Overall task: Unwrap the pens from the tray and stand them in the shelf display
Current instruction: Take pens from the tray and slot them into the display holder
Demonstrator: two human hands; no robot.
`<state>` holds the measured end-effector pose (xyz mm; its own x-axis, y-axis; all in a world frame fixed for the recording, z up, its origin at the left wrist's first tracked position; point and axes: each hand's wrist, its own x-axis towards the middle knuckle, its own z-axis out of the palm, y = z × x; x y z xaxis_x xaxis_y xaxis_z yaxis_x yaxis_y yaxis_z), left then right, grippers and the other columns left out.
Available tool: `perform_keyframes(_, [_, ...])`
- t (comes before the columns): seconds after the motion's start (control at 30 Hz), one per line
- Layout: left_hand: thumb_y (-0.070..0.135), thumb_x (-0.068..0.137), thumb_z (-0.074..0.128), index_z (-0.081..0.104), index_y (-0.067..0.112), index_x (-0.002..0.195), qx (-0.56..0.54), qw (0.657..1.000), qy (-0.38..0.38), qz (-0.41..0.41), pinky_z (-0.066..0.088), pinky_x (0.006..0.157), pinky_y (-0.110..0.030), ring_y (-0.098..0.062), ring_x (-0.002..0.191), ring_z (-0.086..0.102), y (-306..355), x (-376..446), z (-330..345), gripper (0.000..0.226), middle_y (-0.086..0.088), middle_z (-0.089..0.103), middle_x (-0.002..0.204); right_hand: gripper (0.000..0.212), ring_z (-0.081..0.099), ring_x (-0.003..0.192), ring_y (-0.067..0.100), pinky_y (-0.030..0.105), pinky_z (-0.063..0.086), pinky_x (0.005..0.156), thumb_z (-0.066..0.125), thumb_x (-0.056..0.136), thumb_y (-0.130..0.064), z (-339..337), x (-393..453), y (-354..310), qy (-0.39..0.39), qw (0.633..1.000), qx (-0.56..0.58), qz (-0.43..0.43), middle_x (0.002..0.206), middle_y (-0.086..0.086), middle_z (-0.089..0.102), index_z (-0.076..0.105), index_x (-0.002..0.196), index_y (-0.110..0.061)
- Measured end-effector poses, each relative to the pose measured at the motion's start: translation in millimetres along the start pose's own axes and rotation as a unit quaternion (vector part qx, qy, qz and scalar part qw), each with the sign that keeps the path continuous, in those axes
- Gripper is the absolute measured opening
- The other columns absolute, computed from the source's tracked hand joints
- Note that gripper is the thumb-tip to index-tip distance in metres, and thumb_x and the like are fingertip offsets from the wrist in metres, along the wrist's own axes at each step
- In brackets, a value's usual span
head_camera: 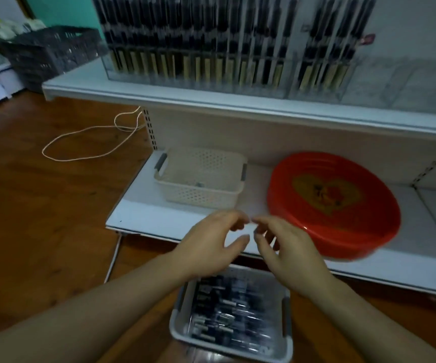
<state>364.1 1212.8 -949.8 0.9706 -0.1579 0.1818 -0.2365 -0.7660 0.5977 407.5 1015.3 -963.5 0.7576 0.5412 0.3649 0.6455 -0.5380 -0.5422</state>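
Your left hand (209,242) hovers over the front edge of the lower shelf (138,216), its fingers (238,221) loosely curled, with fingertip and thumb nearly meeting your right hand (287,247). The blur hides whether a thin clear wrapper is pinched between them, so you cannot tell what either hand holds. Your right fingers (262,224) curl the same way toward the left ones.

At 6 o'clock from your hands, on the wooden floor (28,231), sits the grey tray (177,328) filled with wrapped pens (227,310). At 12 o'clock from them a cream basket (201,195) stands on the lower shelf, and at 2 o'clock lies a red round plate (368,231). Far above, on the upper shelf (159,95), the clear display (211,77) holds rows of dark pens standing upright.
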Motion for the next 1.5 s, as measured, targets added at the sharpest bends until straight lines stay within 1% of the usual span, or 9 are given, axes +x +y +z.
perform_keyframes(0.3, [0.035,0.098,0.053,0.054,0.025,0.122,0.009,0.976,-0.207,-0.071,0.049,0.085,-0.031,-0.012,0.101,0.058,-57,-63,64,0.026,0.004,0.063,0.115,0.037,0.061,0.105,0.012,0.026,0.049,0.086,0.058,0.095,-0.031,66,-73,34,-0.239,0.967,-0.046,0.075,0.117,-0.009,0.066,0.056,0.132,-0.03])
perform_keyframes(0.5, [0.034,0.102,0.052,0.04,0.024,0.147,-0.019,0.947,-0.291,-0.135,0.044,0.097,-0.027,-0.016,0.121,0.054,-63,-77,92,0.048,0.0,0.051,0.142,0.045,0.052,0.119,0.021,0.036,0.048,0.095,0.055,0.099,-0.036,92,-90,36,-0.376,0.913,-0.119,0.102,0.132,0.002,0.057,0.042,0.141,-0.026])
perform_keyframes(0.6, [0.032,0.102,0.052,0.034,0.023,0.152,-0.011,0.94,-0.308,-0.147,0.043,0.103,-0.031,-0.018,0.128,0.051,-68,-75,97,0.054,-0.002,0.045,0.149,0.049,0.05,0.122,0.024,0.037,0.047,0.097,0.057,0.1,-0.037,103,-94,41,-0.391,0.904,-0.141,0.098,0.136,0.005,0.053,0.04,0.143,-0.022])
perform_keyframes(0.7, [0.03,0.103,0.052,0.034,0.02,0.152,-0.005,0.932,-0.327,-0.155,0.043,0.104,-0.031,-0.02,0.129,0.05,-75,-72,96,0.053,-0.004,0.044,0.15,0.038,0.052,0.119,0.027,0.038,0.048,0.095,0.057,0.1,-0.032,112,-95,44,-0.407,0.894,-0.163,0.095,0.127,0.009,0.056,0.047,0.134,-0.016])
perform_keyframes(0.87, [0.022,0.104,0.047,0.047,0.015,0.138,0.016,0.918,-0.366,-0.154,0.049,0.096,-0.042,-0.026,0.114,0.057,-83,-71,97,0.035,-0.01,0.057,0.134,0.026,0.057,0.112,0.026,0.038,0.051,0.094,0.056,0.101,-0.03,124,-101,50,-0.413,0.886,-0.19,0.091,0.12,0.009,0.06,0.055,0.123,-0.015])
perform_keyframes(1.07, [0.021,0.106,0.045,0.04,0.02,0.147,0.018,0.908,-0.394,-0.142,0.042,0.093,-0.029,-0.024,0.125,0.052,-85,-72,100,0.041,-0.006,0.051,0.143,0.031,0.054,0.116,0.025,0.04,0.05,0.098,0.054,0.102,-0.03,127,-104,48,-0.413,0.885,-0.198,0.086,0.126,0.007,0.056,0.054,0.131,-0.018])
perform_keyframes(1.27, [0.014,0.106,0.041,0.046,0.016,0.136,0.012,0.904,-0.405,-0.14,0.033,0.078,-0.022,-0.013,0.098,0.047,-86,-72,101,0.031,-0.007,0.057,0.132,0.015,0.057,0.102,0.019,0.033,0.052,0.088,0.052,0.1,-0.021,125,-104,44,-0.396,0.901,-0.135,0.114,0.114,0.002,0.058,0.059,0.114,-0.019])
perform_keyframes(1.4, [0.014,0.106,0.042,0.047,0.015,0.139,0.006,0.9,-0.412,-0.143,0.034,0.083,-0.021,-0.017,0.112,0.052,-86,-73,99,0.034,-0.007,0.055,0.137,0.003,0.059,0.096,0.018,0.032,0.053,0.084,0.054,0.098,-0.018,127,-102,40,-0.397,0.898,-0.101,0.162,0.103,0.0,0.057,0.055,0.098,-0.021])
perform_keyframes(1.5, [0.017,0.105,0.043,0.044,0.019,0.143,0.008,0.897,-0.416,-0.147,0.041,0.091,-0.028,-0.025,0.125,0.052,-85,-74,98,0.038,-0.007,0.052,0.142,0.005,0.061,0.088,0.016,0.031,0.054,0.08,0.052,0.102,-0.022,124,-103,42,-0.365,0.906,-0.055,0.208,0.096,0.0,0.064,0.056,0.1,-0.021])
